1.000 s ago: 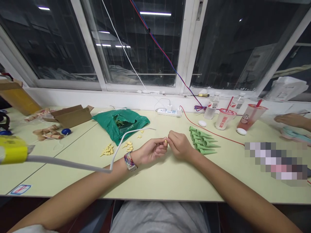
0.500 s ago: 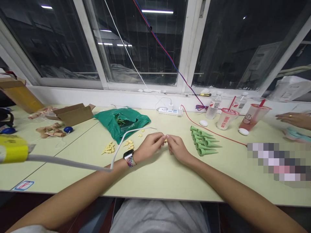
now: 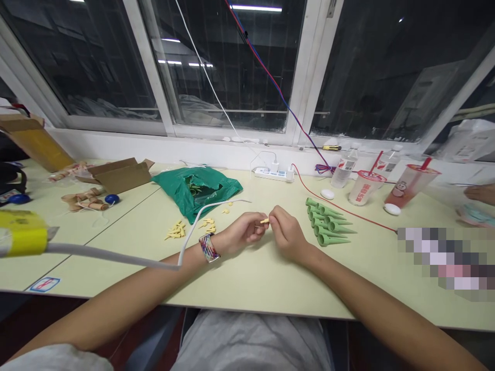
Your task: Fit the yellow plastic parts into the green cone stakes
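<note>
My left hand [image 3: 245, 230], a patterned watch band on its wrist, pinches a small yellow plastic piece [image 3: 264, 221] between thumb and forefinger. The fingertips of my right hand [image 3: 286, 233] are closed at the piece's other end, which they partly hide. Left of my hands lie a pile of similar yellow pieces [image 3: 177, 230] and a smaller, looser group [image 3: 208, 225]. Several light green plastic cones [image 3: 333, 240] lie in rows to the right of my right hand.
Behind the yellow pieces is an open green plastic bag [image 3: 174, 188] with green items inside. A grey cable [image 3: 116, 257] crosses above my left forearm. Drink cups [image 3: 365, 188], bottles [image 3: 344, 169] and a power strip [image 3: 266, 174] stand towards the window. Another person's hand [image 3: 481, 194] shows at far right.
My right hand has turned, its knuckles now higher, and my left fingers have loosened a little. More of the yellow piece shows between them. The other person's hand has moved right.
</note>
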A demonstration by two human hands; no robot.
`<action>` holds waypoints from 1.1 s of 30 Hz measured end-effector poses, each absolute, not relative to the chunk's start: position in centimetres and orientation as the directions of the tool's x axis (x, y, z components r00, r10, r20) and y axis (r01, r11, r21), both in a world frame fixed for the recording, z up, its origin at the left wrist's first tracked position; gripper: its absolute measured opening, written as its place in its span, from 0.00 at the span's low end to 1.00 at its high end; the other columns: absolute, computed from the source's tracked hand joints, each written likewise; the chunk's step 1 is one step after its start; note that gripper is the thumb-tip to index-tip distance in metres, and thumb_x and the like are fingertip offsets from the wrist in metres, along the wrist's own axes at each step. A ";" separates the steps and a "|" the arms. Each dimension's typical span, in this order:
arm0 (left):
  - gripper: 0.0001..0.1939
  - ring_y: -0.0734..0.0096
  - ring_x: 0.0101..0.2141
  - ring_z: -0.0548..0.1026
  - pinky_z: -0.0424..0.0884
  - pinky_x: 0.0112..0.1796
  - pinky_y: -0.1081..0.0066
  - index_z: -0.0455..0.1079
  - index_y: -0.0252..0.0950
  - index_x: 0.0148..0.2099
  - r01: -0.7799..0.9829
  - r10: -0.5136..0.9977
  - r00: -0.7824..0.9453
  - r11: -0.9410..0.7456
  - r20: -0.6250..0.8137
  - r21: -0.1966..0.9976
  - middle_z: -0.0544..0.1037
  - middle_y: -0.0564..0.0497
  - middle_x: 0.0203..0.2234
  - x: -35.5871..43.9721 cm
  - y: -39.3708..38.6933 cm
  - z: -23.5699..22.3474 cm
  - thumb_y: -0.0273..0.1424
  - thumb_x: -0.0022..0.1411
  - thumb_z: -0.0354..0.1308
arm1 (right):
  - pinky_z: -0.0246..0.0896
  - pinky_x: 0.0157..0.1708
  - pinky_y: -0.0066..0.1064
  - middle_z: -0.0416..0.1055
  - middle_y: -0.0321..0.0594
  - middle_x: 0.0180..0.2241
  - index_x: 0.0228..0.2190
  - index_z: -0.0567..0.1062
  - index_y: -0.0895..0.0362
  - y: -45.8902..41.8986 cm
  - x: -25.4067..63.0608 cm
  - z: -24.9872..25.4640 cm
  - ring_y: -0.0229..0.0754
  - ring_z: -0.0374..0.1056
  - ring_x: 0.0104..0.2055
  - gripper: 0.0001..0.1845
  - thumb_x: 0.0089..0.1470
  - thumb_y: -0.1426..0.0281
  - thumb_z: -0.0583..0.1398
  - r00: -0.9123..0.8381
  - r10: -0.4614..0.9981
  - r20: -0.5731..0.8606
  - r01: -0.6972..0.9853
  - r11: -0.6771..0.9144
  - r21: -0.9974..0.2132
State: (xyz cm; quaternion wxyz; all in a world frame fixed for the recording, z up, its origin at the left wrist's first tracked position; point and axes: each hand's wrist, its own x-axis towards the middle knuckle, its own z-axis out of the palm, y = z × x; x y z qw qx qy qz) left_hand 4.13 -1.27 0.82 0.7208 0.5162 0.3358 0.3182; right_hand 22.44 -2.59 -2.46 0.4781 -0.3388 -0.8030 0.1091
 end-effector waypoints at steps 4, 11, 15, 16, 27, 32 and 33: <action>0.12 0.76 0.21 0.68 0.59 0.23 0.76 0.71 0.38 0.43 -0.067 0.881 0.450 -0.127 0.143 0.990 0.69 0.58 0.22 3.7 -1.3 0.8 0.39 0.63 0.65 | 0.52 0.32 0.35 0.58 0.33 0.26 0.29 0.61 0.52 -2.2 22.2 -2.6 0.41 0.56 0.29 0.19 0.74 0.61 0.49 -0.192 0.797 0.573 0.358 0.600 -0.715; 0.17 0.72 0.23 0.73 0.64 0.23 0.74 0.74 0.36 0.44 0.183 0.887 0.408 -0.313 0.217 0.932 0.76 0.53 0.23 3.4 -0.7 0.1 0.46 0.68 0.63 | 0.51 0.29 0.33 0.58 0.30 0.21 0.27 0.61 0.51 -1.8 21.9 -2.9 0.40 0.56 0.25 0.21 0.71 0.56 0.52 -0.127 0.905 0.406 0.225 0.425 -0.877; 0.19 0.74 0.21 0.69 0.63 0.25 0.73 0.70 0.37 0.38 0.190 0.890 0.372 -0.353 0.266 0.916 0.72 0.56 0.21 3.5 -0.5 -0.4 0.48 0.71 0.59 | 0.52 0.31 0.34 0.59 0.31 0.22 0.27 0.62 0.51 -2.0 21.8 -2.8 0.41 0.58 0.27 0.21 0.72 0.56 0.50 -0.145 0.884 0.444 0.272 0.467 -0.842; 0.20 0.75 0.21 0.68 0.63 0.25 0.73 0.69 0.37 0.36 0.189 0.890 0.364 -0.360 0.275 0.914 0.70 0.56 0.21 3.5 -0.6 -0.5 0.49 0.72 0.58 | 0.52 0.31 0.34 0.60 0.32 0.23 0.28 0.62 0.51 -2.0 21.8 -2.8 0.41 0.58 0.28 0.21 0.72 0.57 0.50 -0.160 0.868 0.471 0.299 0.497 -0.814; 0.27 0.72 0.23 0.64 0.60 0.30 0.70 0.62 0.38 0.26 0.308 0.860 0.306 -0.496 0.409 0.812 0.65 0.56 0.18 3.1 -1.1 0.0 0.47 0.77 0.50 | 0.54 0.36 0.36 0.63 0.35 0.30 0.31 0.62 0.52 -2.3 21.7 -2.6 0.43 0.60 0.33 0.16 0.74 0.62 0.49 -0.241 0.786 0.569 0.401 0.614 -0.680; 0.13 0.72 0.24 0.67 0.61 0.29 0.72 0.65 0.40 0.40 0.224 0.833 0.388 -0.501 0.395 0.836 0.67 0.58 0.23 3.1 -1.4 0.0 0.43 0.74 0.56 | 0.53 0.35 0.35 0.62 0.34 0.28 0.29 0.62 0.52 -1.9 21.8 -2.8 0.42 0.59 0.31 0.19 0.74 0.61 0.49 -0.207 0.812 0.546 0.363 0.582 -0.727; 0.13 0.72 0.24 0.67 0.62 0.29 0.72 0.65 0.40 0.40 0.224 0.829 0.404 -0.500 0.388 0.836 0.68 0.58 0.24 3.1 -1.4 0.1 0.43 0.74 0.55 | 0.53 0.35 0.35 0.62 0.34 0.28 0.30 0.62 0.52 -1.9 21.9 -2.8 0.42 0.60 0.31 0.18 0.74 0.61 0.49 -0.209 0.813 0.543 0.360 0.581 -0.730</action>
